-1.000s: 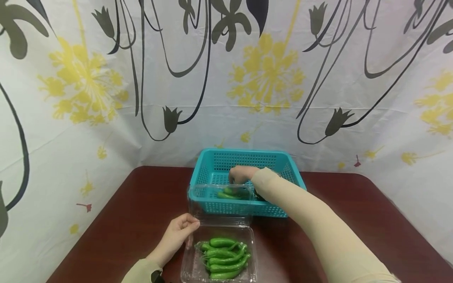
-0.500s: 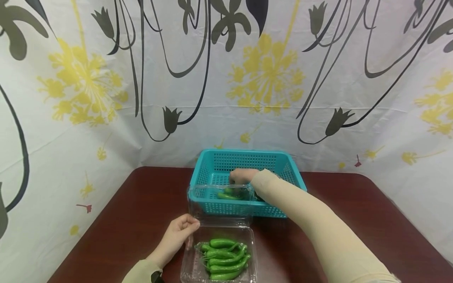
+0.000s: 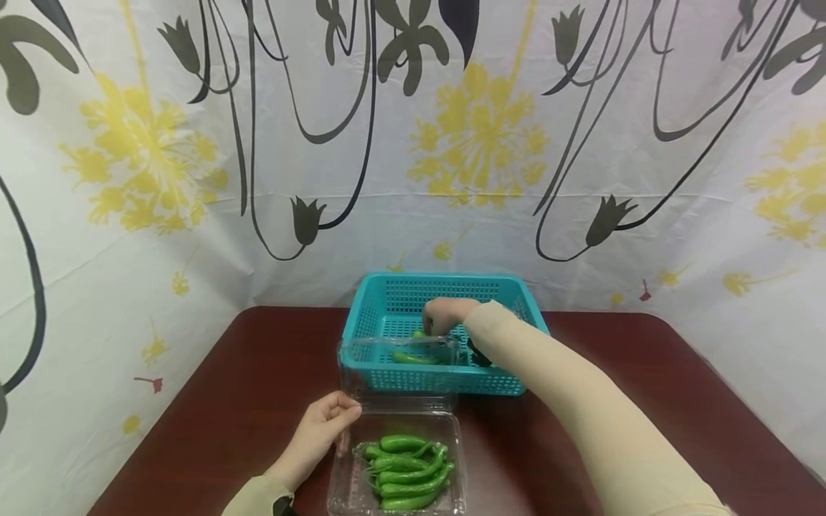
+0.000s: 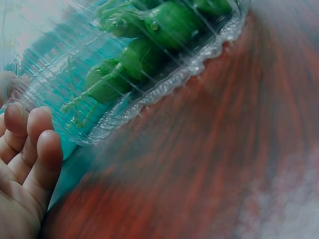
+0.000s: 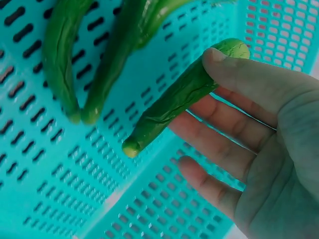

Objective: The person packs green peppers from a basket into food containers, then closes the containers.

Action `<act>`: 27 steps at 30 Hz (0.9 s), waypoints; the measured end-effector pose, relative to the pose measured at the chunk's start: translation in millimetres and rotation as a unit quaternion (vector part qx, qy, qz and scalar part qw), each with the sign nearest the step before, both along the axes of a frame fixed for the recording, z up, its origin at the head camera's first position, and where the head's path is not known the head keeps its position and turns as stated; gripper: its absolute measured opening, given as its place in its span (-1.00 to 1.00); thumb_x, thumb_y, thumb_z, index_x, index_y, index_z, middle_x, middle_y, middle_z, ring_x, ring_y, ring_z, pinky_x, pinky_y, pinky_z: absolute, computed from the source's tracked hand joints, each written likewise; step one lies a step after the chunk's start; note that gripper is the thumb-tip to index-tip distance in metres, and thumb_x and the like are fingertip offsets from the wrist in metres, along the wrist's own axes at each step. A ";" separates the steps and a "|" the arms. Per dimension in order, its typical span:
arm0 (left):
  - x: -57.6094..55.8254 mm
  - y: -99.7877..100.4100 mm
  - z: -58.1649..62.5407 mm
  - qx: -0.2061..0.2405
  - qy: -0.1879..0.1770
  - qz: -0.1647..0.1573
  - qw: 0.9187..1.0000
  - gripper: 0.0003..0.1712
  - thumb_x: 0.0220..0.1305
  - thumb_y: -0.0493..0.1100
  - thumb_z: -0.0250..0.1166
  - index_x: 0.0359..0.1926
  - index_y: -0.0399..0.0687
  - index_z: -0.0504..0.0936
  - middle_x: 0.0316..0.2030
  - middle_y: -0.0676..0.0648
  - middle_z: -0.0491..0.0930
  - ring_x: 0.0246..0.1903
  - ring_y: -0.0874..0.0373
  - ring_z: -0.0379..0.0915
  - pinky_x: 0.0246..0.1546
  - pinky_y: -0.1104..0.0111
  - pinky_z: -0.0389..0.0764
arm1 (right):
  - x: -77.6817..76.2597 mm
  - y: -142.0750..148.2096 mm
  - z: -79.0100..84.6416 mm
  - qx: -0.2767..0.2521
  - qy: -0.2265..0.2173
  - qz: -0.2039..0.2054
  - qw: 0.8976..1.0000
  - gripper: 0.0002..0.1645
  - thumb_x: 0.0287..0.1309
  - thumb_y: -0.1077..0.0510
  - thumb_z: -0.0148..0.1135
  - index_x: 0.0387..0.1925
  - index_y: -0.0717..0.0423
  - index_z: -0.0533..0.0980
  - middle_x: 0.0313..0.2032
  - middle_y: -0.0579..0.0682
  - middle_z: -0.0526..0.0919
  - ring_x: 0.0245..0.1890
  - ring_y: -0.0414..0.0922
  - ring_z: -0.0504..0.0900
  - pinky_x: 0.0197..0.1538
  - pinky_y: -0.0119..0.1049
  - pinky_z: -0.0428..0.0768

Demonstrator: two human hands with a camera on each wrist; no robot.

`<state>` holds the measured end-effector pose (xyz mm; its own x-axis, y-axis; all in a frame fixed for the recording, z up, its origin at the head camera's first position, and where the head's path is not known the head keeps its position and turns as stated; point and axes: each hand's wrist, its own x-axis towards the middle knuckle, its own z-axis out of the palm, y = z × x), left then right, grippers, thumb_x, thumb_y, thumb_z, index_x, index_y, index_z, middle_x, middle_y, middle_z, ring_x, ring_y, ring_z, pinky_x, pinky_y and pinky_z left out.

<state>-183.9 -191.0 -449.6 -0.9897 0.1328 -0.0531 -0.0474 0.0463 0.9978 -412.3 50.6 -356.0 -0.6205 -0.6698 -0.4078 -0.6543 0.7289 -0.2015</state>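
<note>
On the dark red wooden table (image 3: 284,358), the left hand (image 3: 315,432) pinches the clear plastic box (image 3: 352,491); inside the turquoise plastic basket (image 3: 445,289), the right hand (image 5: 271,154) pinches 1 long green pepper (image 5: 172,102). Light pressure seems best.

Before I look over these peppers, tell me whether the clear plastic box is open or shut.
The box is open: its lid is swung back toward the turquoise basket, and the green peppers inside lie uncovered.

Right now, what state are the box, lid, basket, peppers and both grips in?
Box, open, partly filled.
Lid, raised.
Boxed peppers, lying bunched.
Basket, upright, peppers inside.
Basket peppers, lying loose.
Held pepper, pinched, lift unclear.
Left grip, holding the box's edge.
Right grip, pinching the held pepper.
</note>
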 end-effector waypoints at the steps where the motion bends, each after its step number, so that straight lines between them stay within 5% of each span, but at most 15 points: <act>1: 0.1 0.3 0.2 0.000 0.001 -0.001 1.000 -0.62 0.31 -0.08 0.29 -0.10 -0.34 0.51 -0.67 -0.05 0.46 -0.76 0.17 0.35 -0.70 0.34 0.47 | 0.6 2.7 3.5 -0.001 -0.001 -0.007 1.000 -0.56 0.20 0.43 0.01 -0.64 -0.11 0.47 -0.57 -0.18 0.23 -0.60 -0.21 0.11 -0.48 -0.25 0.21; 4: 0.5 1.1 0.4 0.001 0.004 -0.001 1.000 -0.62 0.31 -0.08 0.29 -0.10 -0.35 0.51 -0.66 -0.05 0.46 -0.76 0.17 0.34 -0.70 0.35 0.47 | 2.3 10.5 13.1 -0.008 -0.006 -0.027 1.000 -0.67 0.24 0.36 0.11 -0.44 -0.10 0.65 -0.40 -0.15 0.56 -0.52 -0.19 0.51 -0.38 -0.20 0.53; 7: 1.0 1.5 0.8 0.000 0.002 0.000 1.000 -0.63 0.31 -0.09 0.29 -0.10 -0.36 0.50 -0.65 -0.06 0.46 -0.76 0.18 0.34 -0.69 0.35 0.47 | 4.7 17.4 19.7 -0.009 -0.011 -0.033 0.999 -0.83 0.25 0.26 0.23 -0.31 -0.06 0.69 -0.24 -0.08 0.64 -0.36 -0.09 0.64 -0.24 -0.14 0.62; 10: 1.6 1.4 0.8 0.003 -0.007 0.001 1.000 -0.63 0.31 -0.09 0.29 -0.11 -0.34 0.50 -0.64 -0.06 0.47 -0.76 0.17 0.34 -0.67 0.34 0.48 | 8.1 24.1 24.1 -0.015 -0.010 -0.038 0.999 -0.89 0.22 0.20 0.30 -0.24 -0.03 0.67 -0.19 -0.06 0.63 -0.32 -0.07 0.66 -0.20 -0.17 0.63; 16: 3.0 2.1 1.3 0.005 -0.013 0.000 1.000 -0.63 0.31 -0.07 0.29 -0.11 -0.32 0.49 -0.65 -0.05 0.46 -0.75 0.17 0.34 -0.65 0.31 0.49 | 17.8 38.6 37.9 -0.022 -0.015 -0.029 0.999 -0.80 0.24 0.22 0.27 -0.52 0.08 0.57 -0.54 0.01 0.52 -0.41 0.08 0.60 -0.29 -0.08 0.55; 22: 3.2 1.9 1.5 0.002 -0.015 -0.001 1.000 -0.63 0.30 -0.07 0.30 -0.11 -0.31 0.49 -0.64 -0.07 0.47 -0.76 0.16 0.34 -0.65 0.30 0.50 | 26.1 53.8 51.8 -0.029 -0.016 -0.049 0.998 -0.92 0.23 0.20 0.29 -0.25 0.02 0.65 -0.15 -0.03 0.61 -0.31 -0.02 0.66 -0.13 -0.10 0.61; 27: 3.5 1.7 -0.4 -0.002 -0.017 -0.003 1.000 -0.65 0.32 -0.07 0.28 -0.10 -0.30 0.50 -0.65 -0.06 0.47 -0.75 0.16 0.35 -0.65 0.29 0.51 | 35.7 63.6 58.5 -0.036 -0.016 -0.055 0.998 -0.90 0.22 0.21 0.29 -0.23 0.02 0.65 -0.15 -0.04 0.61 -0.29 0.00 0.66 -0.16 -0.14 0.61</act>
